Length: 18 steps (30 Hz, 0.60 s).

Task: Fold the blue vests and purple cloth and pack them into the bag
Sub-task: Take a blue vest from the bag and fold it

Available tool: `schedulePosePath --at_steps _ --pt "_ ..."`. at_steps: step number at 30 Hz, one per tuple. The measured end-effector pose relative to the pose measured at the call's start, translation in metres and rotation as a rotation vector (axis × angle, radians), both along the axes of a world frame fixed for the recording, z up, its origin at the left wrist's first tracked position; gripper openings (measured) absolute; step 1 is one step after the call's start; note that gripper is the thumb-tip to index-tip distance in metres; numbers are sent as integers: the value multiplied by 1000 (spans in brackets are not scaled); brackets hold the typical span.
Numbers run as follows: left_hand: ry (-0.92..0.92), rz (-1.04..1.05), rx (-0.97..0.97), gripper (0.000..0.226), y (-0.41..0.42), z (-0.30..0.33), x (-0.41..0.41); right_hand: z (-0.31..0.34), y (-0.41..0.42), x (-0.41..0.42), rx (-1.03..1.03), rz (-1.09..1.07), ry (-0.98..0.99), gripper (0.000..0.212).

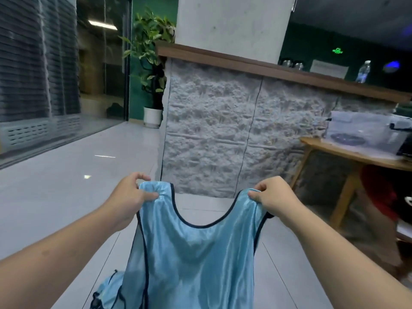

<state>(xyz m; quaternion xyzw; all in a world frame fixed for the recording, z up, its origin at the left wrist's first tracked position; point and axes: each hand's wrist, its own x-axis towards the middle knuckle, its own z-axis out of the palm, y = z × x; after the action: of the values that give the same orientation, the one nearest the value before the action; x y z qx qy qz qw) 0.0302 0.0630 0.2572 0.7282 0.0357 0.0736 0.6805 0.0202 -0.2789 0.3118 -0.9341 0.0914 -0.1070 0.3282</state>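
A shiny light-blue vest [196,259] with dark trim hangs spread out in front of me, its neckline facing up. My left hand [131,195] pinches the left shoulder strap. My right hand [274,197] pinches the right shoulder strap. Both hold the vest up in the air above the floor. Low at the left, partly behind the vest, lies a light-blue bundle with a dark drawstring [107,293], which looks like the bag or another vest. No purple cloth is in view.
A stone-faced counter [234,134] with a wooden top stands straight ahead. A wooden table [347,157] with a clear plastic box [361,130] is at the right. A potted plant [151,63] stands at the back left, and grey floor tiles [66,186] stretch to the left.
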Motion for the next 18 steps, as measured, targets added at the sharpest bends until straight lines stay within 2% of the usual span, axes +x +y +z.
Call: schedulePosePath --at_steps 3,5,7,12,16,18 --pt "63 -52 -7 49 -14 -17 -1 -24 12 0 131 24 70 29" --pt "109 -72 5 40 -26 -25 -4 -36 26 -4 188 39 132 31" --pt "122 -88 12 23 -39 -32 -7 -48 42 -8 262 63 199 21" --pt "5 5 176 22 -73 -46 -17 -56 68 -19 514 99 256 6" --pt "-83 33 290 22 -92 -52 -33 -51 84 -34 700 97 283 6" --pt "-121 -14 283 22 -99 -52 -39 -53 88 -39 762 104 292 9"
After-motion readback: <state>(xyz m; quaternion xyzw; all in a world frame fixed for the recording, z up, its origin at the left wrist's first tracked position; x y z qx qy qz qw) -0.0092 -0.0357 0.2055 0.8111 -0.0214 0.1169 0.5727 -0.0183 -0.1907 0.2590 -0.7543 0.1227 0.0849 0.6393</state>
